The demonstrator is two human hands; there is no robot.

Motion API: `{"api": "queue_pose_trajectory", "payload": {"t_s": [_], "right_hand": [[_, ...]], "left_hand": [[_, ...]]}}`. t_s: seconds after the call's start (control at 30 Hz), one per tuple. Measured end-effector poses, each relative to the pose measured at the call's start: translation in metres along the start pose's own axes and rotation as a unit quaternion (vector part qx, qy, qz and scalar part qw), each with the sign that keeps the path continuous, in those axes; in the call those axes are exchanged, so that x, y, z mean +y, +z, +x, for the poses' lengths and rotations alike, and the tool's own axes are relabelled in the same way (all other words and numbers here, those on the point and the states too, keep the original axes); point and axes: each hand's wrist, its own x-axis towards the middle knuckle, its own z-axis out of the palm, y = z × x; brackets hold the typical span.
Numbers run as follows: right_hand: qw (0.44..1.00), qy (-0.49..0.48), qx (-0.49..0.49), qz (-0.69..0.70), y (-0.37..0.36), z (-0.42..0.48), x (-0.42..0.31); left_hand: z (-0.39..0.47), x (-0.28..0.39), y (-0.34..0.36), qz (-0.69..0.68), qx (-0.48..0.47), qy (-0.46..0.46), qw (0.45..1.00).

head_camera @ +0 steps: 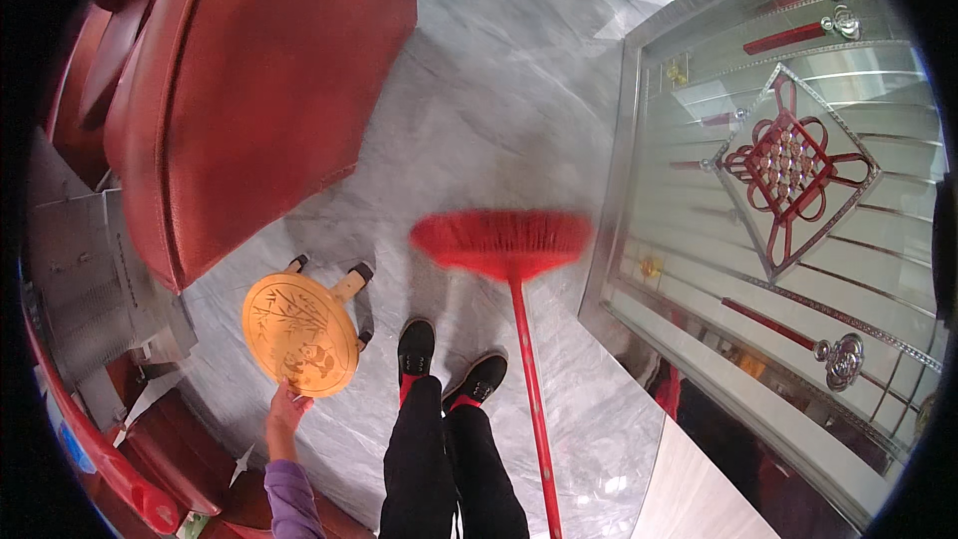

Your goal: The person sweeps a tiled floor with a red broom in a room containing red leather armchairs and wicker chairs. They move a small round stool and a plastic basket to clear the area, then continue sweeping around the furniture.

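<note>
My left hand (pixel 287 409), below a purple sleeve, grips the near rim of a round wooden stool (pixel 301 333). The stool's seat is engraved with bamboo and a panda. Its seat tilts, and its legs with dark-capped feet point away from me. My right hand is out of view. A red broom (pixel 500 241) spreads its slightly blurred bristles ahead of my feet. Its red handle (pixel 533 397) runs down past the picture's bottom edge.
A large red leather sofa (pixel 269 82) fills the upper left. At right stands a glass-panelled cabinet or door (pixel 673 202) with a red knot ornament (pixel 789 165). My black shoes (pixel 416 348) stand on grey marbled floor (pixel 479 120). More red upholstered seating (pixel 176 449) lies lower left.
</note>
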Motion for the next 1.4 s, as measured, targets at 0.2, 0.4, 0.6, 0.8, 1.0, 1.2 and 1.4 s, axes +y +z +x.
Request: {"api": "queue_pose_trajectory", "payload": {"t_s": [0.2,0.4,0.6,0.8,1.0,1.2,1.4], "right_hand": [[0.969,-0.049,-0.035,0.239,0.03,0.123,-0.208],[0.925,-0.233,-0.066,0.293,-0.026,0.16,-0.448],[0.98,-0.164,-0.013,0.116,-0.024,0.11,-0.349],[0.943,-0.107,-0.097,0.3,-0.048,-0.02,-0.241],[0.936,-0.14,-0.18,0.267,-0.084,0.016,-0.376],[0.874,-0.205,-0.239,0.37,-0.126,0.051,-0.47],[0.844,-0.081,-0.296,0.439,-0.129,0.018,-0.503]], "left_hand": [[-0.038,-0.032,-0.011,-0.023,-0.001,-0.013,1.0],[-0.105,-0.063,0.012,-0.018,-0.091,-0.041,0.995],[-0.187,-0.072,0.083,0.058,-0.132,-0.051,0.988],[-0.278,-0.038,0.167,0.094,-0.264,0.007,0.96],[-0.331,0.004,0.215,0.124,-0.25,0.04,0.96],[-0.4,0.05,0.249,0.123,-0.279,0.082,0.949],[-0.42,0.101,0.286,0.038,-0.284,0.11,0.952]]}}
